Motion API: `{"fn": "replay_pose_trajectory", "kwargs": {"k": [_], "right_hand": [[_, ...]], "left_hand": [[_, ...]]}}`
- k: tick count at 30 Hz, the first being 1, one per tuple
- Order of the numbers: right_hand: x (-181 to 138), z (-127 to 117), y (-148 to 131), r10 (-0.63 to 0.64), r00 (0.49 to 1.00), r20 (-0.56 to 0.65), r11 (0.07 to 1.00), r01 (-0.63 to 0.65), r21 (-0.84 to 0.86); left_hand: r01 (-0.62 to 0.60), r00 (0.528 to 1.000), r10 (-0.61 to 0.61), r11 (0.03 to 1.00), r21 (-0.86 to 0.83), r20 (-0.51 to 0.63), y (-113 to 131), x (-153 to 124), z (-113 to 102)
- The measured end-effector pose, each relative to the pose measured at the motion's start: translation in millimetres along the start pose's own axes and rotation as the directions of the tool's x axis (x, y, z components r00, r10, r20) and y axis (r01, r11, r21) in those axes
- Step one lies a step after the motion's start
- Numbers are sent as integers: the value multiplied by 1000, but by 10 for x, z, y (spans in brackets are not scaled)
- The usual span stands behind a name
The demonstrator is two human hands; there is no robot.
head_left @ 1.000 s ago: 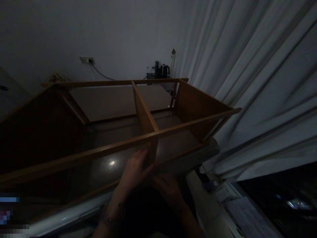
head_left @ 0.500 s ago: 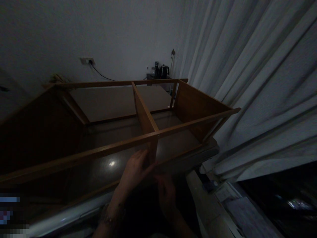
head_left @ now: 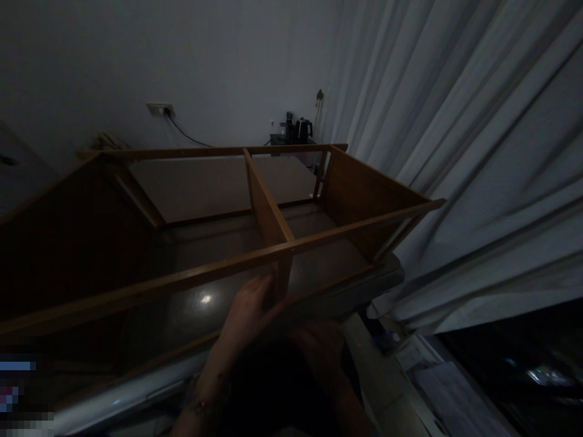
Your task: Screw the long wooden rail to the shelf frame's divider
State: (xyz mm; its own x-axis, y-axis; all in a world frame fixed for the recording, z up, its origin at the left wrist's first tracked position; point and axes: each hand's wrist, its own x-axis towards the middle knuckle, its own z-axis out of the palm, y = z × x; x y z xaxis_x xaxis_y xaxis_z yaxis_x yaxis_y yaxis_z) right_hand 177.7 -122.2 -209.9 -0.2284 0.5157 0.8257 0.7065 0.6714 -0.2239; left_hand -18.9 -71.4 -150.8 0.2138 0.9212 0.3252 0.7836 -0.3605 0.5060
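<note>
A brown wooden frame (head_left: 204,274) like a cabinet carcass, with an upright divider panel (head_left: 268,209) across its middle, lies before me. My left hand (head_left: 249,306) is at the divider's near lower end, its fingers going behind the edge and its thumb on the front side. Those fingertips are partly hidden by the wood. Just right and below, in deep shadow, my right hand (head_left: 321,346) is near the frame's lower edge. Its fingers are dim and smeared, so whether it holds anything cannot be seen.
Pale curtains (head_left: 455,152) hang on the right. A black kettle (head_left: 302,129) stands on a small dark table at the back. A plugged-in socket (head_left: 159,110) is on the wall. Papers or flat packets (head_left: 449,388) lie at lower right.
My right hand has drawn back to the right, away from the divider's foot. My left hand keeps its place on the divider, and the frame has not visibly moved.
</note>
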Motion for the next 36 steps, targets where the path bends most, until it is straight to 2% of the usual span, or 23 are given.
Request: {"fn": "replay_pose_trajectory", "kwargs": {"k": [4, 6, 11, 18, 23, 26, 30, 33, 36], "right_hand": [[28, 29, -7, 36, 998, 55, 999, -34, -33], [9, 68, -20, 97, 991, 88, 995, -98, 7], [-35, 169, -135, 261, 963, 67, 958, -267, 108], [-23, 265, -394, 495, 866, 67, 849, -499, 175], [-91, 290, -358, 539, 841, 54, 815, -537, 217], [-121, 271, -282, 474, 880, 42, 852, -470, 232], [-100, 201, -167, 280, 952, 126, 931, -301, 206], [-55, 133, -55, 156, 977, 146, 957, -186, 223], [-12, 59, 60, 45, 973, 228, 965, -101, 241]], "left_hand": [[-17, 1000, 17, 1000, 6, -11, 3, 0, -4], [-24, 1000, 24, 1000, 6, -14, 4, 2, -7], [-16, 1000, 16, 1000, 10, -9, 18, 10, -20], [-8, 1000, 8, 1000, -22, 6, 36, 6, -39], [-15, 1000, 15, 1000, -13, -27, 24, -3, -23], [-21, 1000, 21, 1000, -21, -7, 27, 8, -30], [-18, 1000, 18, 1000, -18, -3, 36, 14, -40], [-22, 1000, 21, 999, -31, -10, 38, 10, -37], [-21, 1000, 21, 1000, -23, -8, 34, 5, -31]]}}
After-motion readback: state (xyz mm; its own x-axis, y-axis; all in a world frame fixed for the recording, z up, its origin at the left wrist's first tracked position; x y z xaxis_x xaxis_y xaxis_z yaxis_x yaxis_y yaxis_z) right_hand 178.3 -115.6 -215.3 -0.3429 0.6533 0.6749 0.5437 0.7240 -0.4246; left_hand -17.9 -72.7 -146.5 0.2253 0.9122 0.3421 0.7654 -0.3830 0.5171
